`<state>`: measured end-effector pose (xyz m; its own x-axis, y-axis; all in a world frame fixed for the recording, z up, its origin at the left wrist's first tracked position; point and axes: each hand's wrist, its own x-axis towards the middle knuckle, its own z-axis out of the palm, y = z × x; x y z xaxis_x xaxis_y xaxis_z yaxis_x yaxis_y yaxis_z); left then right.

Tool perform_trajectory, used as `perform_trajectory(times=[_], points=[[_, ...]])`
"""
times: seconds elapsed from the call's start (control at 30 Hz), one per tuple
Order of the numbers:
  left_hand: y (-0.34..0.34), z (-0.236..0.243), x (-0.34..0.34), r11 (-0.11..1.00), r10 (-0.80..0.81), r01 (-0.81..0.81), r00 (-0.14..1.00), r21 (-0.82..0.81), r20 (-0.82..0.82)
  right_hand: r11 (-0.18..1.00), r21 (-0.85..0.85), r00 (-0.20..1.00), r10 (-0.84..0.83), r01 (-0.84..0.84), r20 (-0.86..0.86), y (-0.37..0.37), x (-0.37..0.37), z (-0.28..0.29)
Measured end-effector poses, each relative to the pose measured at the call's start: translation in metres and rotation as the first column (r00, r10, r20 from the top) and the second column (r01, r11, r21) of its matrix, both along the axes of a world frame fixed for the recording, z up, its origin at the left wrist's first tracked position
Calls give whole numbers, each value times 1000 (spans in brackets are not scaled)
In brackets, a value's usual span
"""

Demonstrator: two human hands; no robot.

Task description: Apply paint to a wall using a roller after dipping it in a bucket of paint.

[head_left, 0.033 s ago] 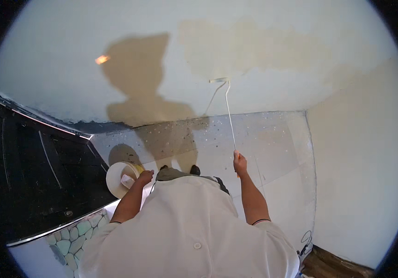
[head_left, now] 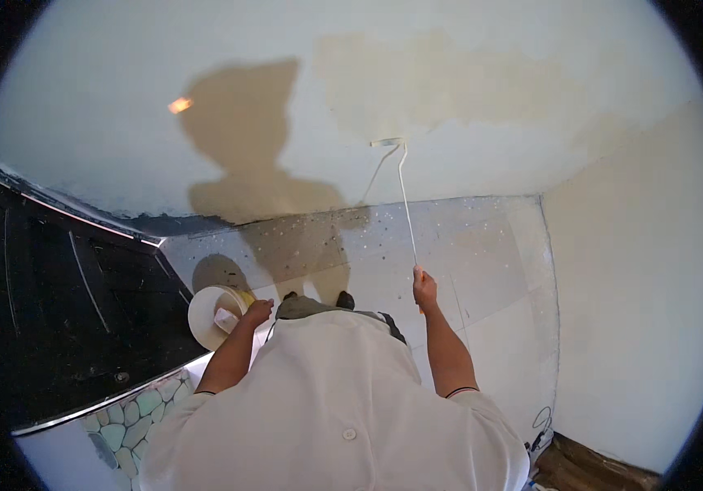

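In my right hand (head_left: pixel 424 288) is the handle of a paint roller (head_left: pixel 406 200), with a bit of orange showing below the fist. Its long thin white frame reaches forward to a narrow roller head, which lies against the lower part of the white wall (head_left: pixel 466 159). My left hand (head_left: pixel 261 313) is closed beside a whitish bucket (head_left: pixel 201 315); what its fingers hold, if anything, is hidden. Inside the bucket is a pale pinkish-white object (head_left: pixel 225 320). My left forearm covers part of the bucket's near side.
Beige damp-looking patches (head_left: pixel 450 78) spread across the wall above the roller. Pale floor tiles (head_left: pixel 482 270) carry scattered white spots. A black panelled door (head_left: pixel 65 286) stands at left, a stone-patterned surface (head_left: pixel 140 413) below it. Another pale wall (head_left: pixel 638 270) rises at right, with a cable (head_left: pixel 541 421) near its foot.
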<state>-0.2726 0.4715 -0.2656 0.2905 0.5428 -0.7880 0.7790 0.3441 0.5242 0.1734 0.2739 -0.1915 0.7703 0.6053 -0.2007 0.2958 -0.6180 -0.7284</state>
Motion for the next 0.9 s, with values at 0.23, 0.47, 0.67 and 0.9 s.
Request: perform_trajectory(times=[0.23,0.47,0.67,0.9], points=[[-2,-31,-1,977,-157,148,986,154,52,997,77,999,-14,18,-53,12,-30,32],[12,-42,-35,772,-512,508,853,383,-100,967,246,997,75,-71,-9,47,-53,66],[21,-92,-105,716,-594,558,803,419,-52,955,284,992,111,-87,-68,77,-81,84],[10,-51,-121,751,-621,620,780,228,-75,999,-37,998,29,-27,59,39,-90,40]])
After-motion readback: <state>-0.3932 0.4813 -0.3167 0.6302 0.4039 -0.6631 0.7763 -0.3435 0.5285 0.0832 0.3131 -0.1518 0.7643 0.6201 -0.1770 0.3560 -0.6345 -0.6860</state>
